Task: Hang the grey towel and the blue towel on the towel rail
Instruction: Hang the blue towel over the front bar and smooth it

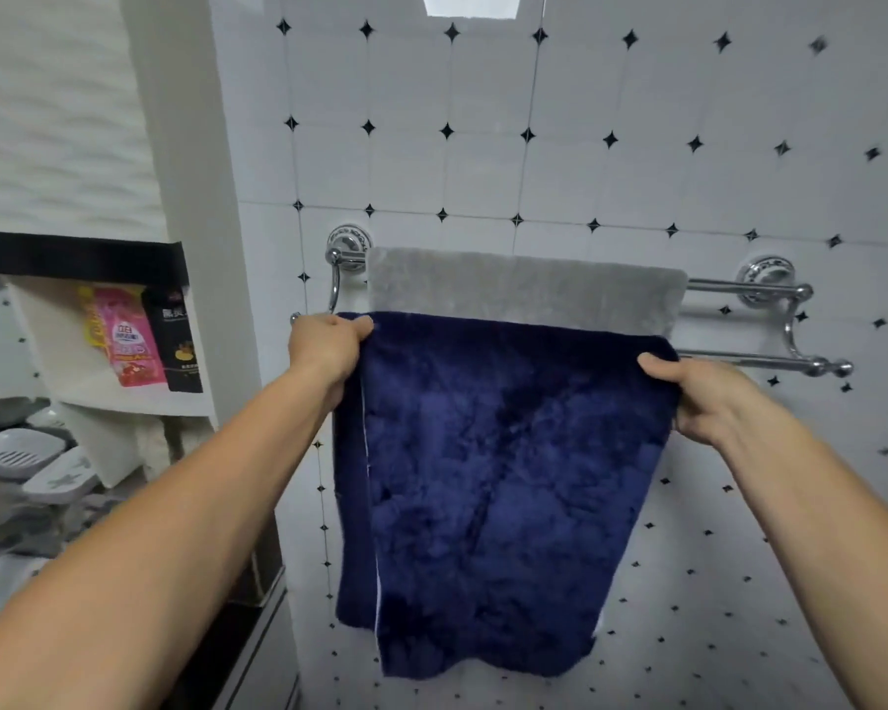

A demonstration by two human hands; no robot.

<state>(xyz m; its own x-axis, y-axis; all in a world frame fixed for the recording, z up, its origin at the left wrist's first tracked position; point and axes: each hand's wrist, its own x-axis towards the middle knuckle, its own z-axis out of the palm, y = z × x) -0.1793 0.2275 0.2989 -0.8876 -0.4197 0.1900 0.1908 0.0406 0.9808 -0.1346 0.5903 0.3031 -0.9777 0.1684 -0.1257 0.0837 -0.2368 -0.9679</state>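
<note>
A chrome double towel rail point(739, 287) is fixed to the tiled wall. The grey towel point(524, 292) hangs over its back bar. In front of it the blue towel point(503, 479) drapes down along the front bar, hiding most of that bar. My left hand point(326, 345) pinches the blue towel's top left corner. My right hand point(708, 397) grips its top right corner, thumb on the front face. The front bar's right end point(770, 362) shows beyond my right hand.
White wall tiles with small black diamonds point(611, 140) surround the rail. A white shelf unit point(47, 325) at the left holds pink and black sachets point(129, 340). Grey soap dishes point(16, 453) lie below it. A white pillar point(196, 197) stands beside the rail's left mount.
</note>
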